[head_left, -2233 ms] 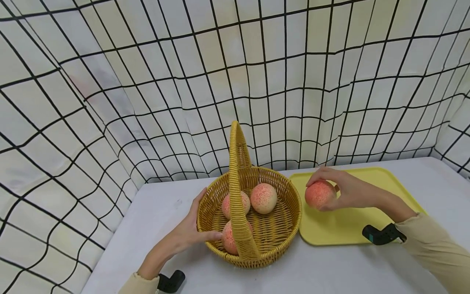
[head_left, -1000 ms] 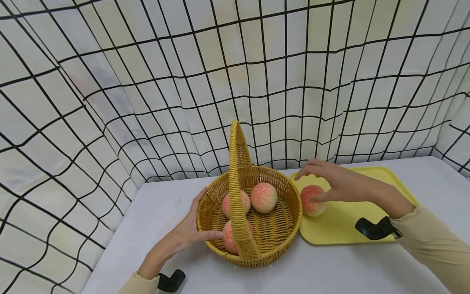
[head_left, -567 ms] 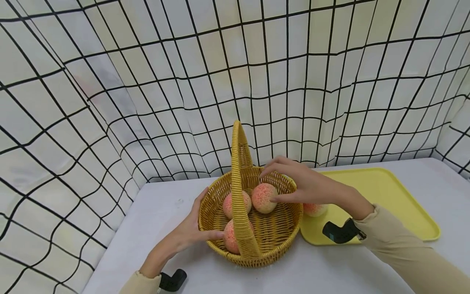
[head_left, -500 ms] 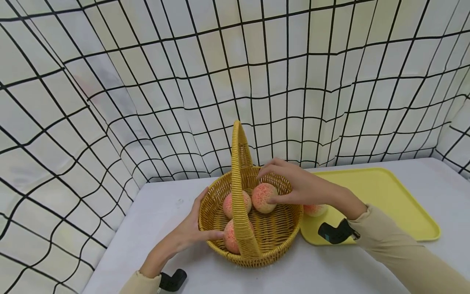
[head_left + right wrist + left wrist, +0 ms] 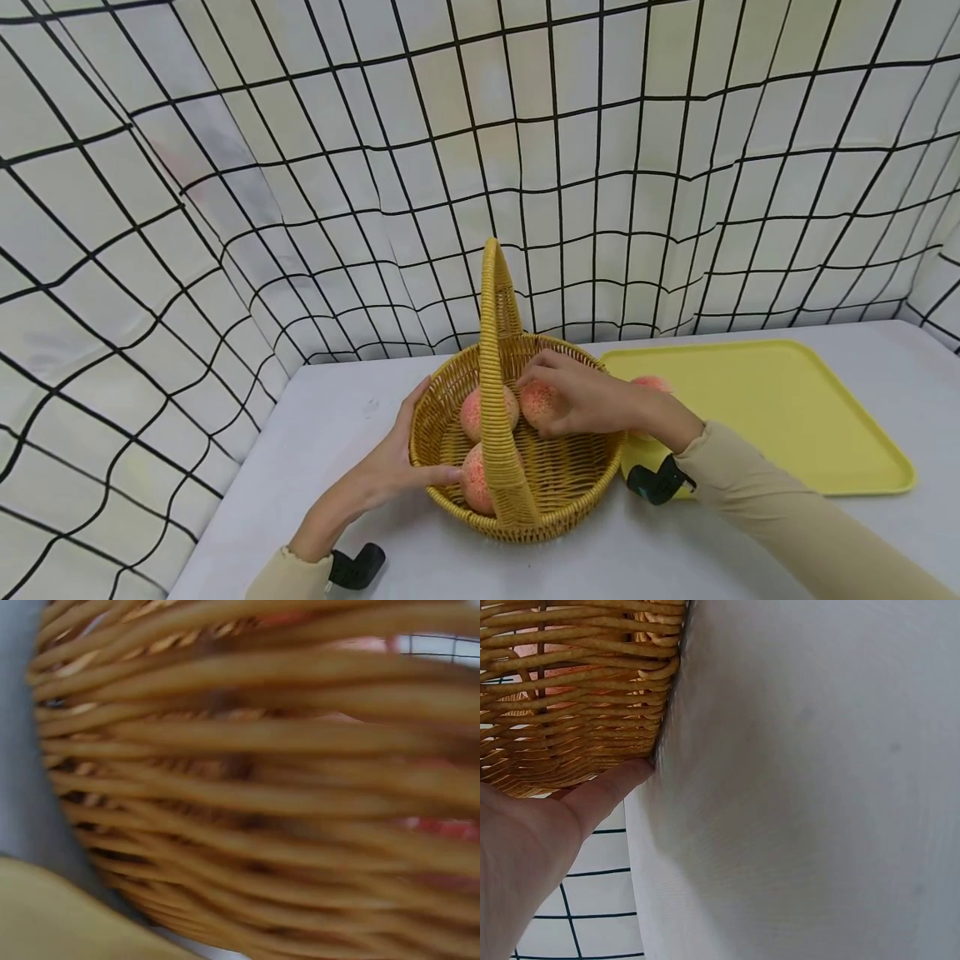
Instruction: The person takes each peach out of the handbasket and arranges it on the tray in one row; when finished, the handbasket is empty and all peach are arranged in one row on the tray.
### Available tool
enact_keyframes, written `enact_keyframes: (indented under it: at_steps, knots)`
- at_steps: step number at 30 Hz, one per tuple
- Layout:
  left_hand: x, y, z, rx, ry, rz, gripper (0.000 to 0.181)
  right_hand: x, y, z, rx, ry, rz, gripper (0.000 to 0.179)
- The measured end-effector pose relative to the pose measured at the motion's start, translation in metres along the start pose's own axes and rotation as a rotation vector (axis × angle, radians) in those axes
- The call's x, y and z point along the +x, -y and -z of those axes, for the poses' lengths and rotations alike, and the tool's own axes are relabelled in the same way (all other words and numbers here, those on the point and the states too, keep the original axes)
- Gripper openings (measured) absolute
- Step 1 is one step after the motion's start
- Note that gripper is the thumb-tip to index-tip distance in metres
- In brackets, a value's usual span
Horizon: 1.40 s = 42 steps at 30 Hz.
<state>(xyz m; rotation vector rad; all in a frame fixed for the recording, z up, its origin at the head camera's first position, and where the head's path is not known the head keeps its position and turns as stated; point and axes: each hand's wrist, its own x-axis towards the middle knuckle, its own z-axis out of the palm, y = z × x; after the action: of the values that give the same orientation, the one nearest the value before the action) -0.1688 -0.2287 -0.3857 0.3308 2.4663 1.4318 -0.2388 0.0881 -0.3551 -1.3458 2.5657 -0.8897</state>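
A yellow wicker basket with a tall handle holds pink-speckled peaches. My left hand grips its left side, thumb over the rim and fingers along the outside. In the left wrist view a finger reaches under the edge of the basket's base. Inside the basket, my right hand holds one peach between thumb and fingers. Two other peaches, one further back and one near the front, sit partly behind the handle. The right wrist view shows mostly blurred wicker weave.
On the right lies a yellow tray. One peach rests at its left end, partly hidden by my right wrist. The white table is bounded by white cloth walls with a black grid.
My right hand has let go of a peach on the tray, moved left into the basket and taken hold of another. My left hand stays on the basket. The head view has shifted slightly.
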Motion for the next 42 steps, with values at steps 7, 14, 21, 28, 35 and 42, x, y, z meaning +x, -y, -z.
enact_keyframes:
  at_steps: [7, 14, 21, 28, 35, 42]
  knots:
    - [0.001, -0.004, 0.001, 0.001, 0.001, -0.016, 0.135, -0.001, -0.004, -0.005, -0.061, -0.037, 0.009, 0.044]
    - [0.001, -0.004, 0.001, 0.000, 0.000, -0.012, 0.135, 0.000, -0.005, -0.008, -0.098, -0.064, 0.007, 0.039]
    - [0.001, -0.003, 0.002, -0.009, -0.010, -0.008, 0.134, 0.001, -0.003, -0.011, -0.111, -0.041, -0.034, 0.041]
    - [0.002, -0.003, -0.002, -0.020, -0.002, -0.016, 0.134, -0.003, -0.004, -0.010, -0.111, -0.037, -0.041, 0.040]
    - [0.000, -0.004, -0.003, -0.019, -0.001, -0.010, 0.133, -0.005, 0.000, -0.002, -0.138, -0.052, 0.041, 0.043]
    - [-0.002, -0.004, -0.001, -0.027, -0.008, 0.009, 0.131, -0.016, 0.024, 0.024, -0.108, -0.124, 0.084, 0.048]
